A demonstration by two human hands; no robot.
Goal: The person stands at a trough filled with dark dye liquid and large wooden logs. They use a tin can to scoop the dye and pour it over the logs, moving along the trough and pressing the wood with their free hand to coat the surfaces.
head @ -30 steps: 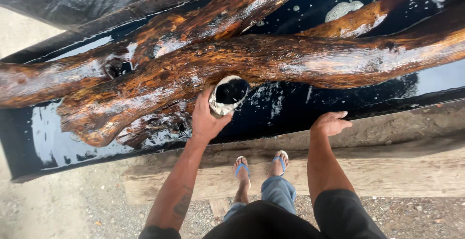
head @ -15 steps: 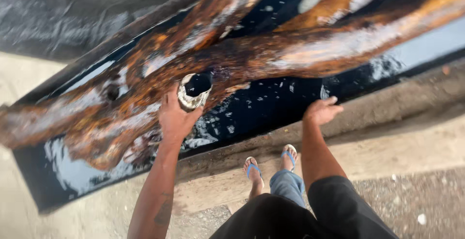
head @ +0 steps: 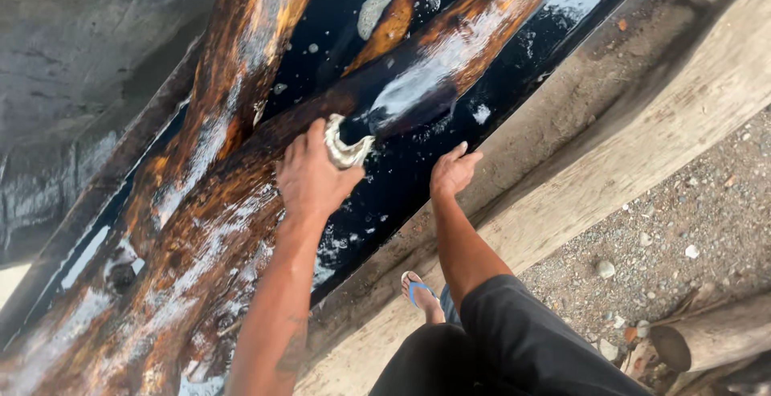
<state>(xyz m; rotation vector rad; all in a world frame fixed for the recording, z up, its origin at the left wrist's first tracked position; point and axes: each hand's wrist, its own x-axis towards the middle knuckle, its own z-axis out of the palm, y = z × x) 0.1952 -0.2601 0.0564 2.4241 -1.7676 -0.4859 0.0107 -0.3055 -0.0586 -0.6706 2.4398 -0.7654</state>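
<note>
My left hand [head: 312, 177] grips a small round container [head: 345, 145], tipped so its mouth faces the glossy slab. Dark liquid [head: 409, 99] spreads from it over a brown wooden limb [head: 217, 227] set in wet black resin [head: 401, 179]. My right hand [head: 452, 171] rests flat with fingers apart on the black surface near the slab's front edge, empty. The slab is a long mould holding gnarled orange-brown wood, shiny and wet all over.
A rough wooden beam [head: 610, 171] runs along the near side of the slab. Gravel ground [head: 691, 235] lies to the right, with a log end [head: 671, 348] at lower right. My foot in a blue sandal [head: 419, 290] stands below the beam. Black plastic sheeting [head: 72, 83] lies beyond.
The view has swung and tilted, so the slab now runs diagonally. My left hand has tipped the container further and carried it along the wood; dark liquid now spreads there. My right hand stays on the edge.
</note>
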